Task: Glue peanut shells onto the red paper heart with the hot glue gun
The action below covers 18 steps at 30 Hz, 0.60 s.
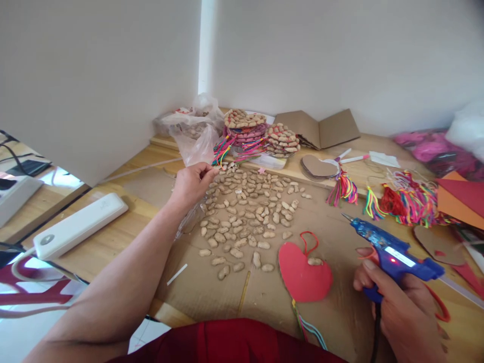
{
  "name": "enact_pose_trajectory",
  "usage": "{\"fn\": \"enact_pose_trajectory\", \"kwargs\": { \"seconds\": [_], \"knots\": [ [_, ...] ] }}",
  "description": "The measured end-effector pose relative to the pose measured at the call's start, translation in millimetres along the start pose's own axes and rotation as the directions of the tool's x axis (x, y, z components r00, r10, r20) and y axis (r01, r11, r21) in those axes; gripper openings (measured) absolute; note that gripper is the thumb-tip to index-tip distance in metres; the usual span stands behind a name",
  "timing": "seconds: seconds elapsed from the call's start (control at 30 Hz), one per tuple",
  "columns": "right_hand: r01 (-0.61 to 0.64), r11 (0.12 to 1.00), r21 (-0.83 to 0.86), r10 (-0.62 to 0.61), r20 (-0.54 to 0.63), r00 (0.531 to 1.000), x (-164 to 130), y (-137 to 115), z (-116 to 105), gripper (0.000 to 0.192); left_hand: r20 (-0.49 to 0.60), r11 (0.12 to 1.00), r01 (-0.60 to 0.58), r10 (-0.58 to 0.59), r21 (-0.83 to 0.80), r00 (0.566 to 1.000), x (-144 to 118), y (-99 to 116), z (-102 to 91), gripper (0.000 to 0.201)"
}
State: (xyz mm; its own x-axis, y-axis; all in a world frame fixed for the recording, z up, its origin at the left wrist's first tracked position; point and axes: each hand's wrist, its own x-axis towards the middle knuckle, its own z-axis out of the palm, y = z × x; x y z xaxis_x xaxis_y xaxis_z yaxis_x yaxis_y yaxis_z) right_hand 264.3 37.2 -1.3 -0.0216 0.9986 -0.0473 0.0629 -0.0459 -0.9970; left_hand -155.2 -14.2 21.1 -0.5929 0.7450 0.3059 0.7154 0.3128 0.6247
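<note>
My right hand (401, 307) is wrapped round a blue hot glue gun (393, 252), its nozzle pointing left and a small red light glowing on its side. At the far left edge of a spread of peanuts (245, 222), my left hand (194, 184) has thumb and fingers pinched together; what is between them, if anything, is too small to make out. A red paper heart (302, 275) lies near me with a single peanut (315, 261) on its upper right lobe. It has a red cord loop (310, 242) on top and colored strings (308, 325) at its tip.
Peanut-covered pieces (245, 120) with tassels are stacked at the back beside a plastic bag (196, 136). Cardboard hearts (317, 166) and bright tassels (410, 199) lie to the right. A white power strip (81, 227) is on the left. Cardboard (264, 297) covers the work surface.
</note>
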Motion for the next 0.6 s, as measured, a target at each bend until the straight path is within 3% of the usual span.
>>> {"fn": "enact_pose_trajectory", "kwargs": {
  "seconds": [0.6],
  "knots": [
    [0.008, 1.0, -0.002, -0.008, -0.002, 1.0, -3.3, -1.2, 0.6, 0.032, -0.056, 0.99, 0.04, -0.049, -0.138, 0.997, -1.6, 9.1, -2.8, 0.022]
  ]
}}
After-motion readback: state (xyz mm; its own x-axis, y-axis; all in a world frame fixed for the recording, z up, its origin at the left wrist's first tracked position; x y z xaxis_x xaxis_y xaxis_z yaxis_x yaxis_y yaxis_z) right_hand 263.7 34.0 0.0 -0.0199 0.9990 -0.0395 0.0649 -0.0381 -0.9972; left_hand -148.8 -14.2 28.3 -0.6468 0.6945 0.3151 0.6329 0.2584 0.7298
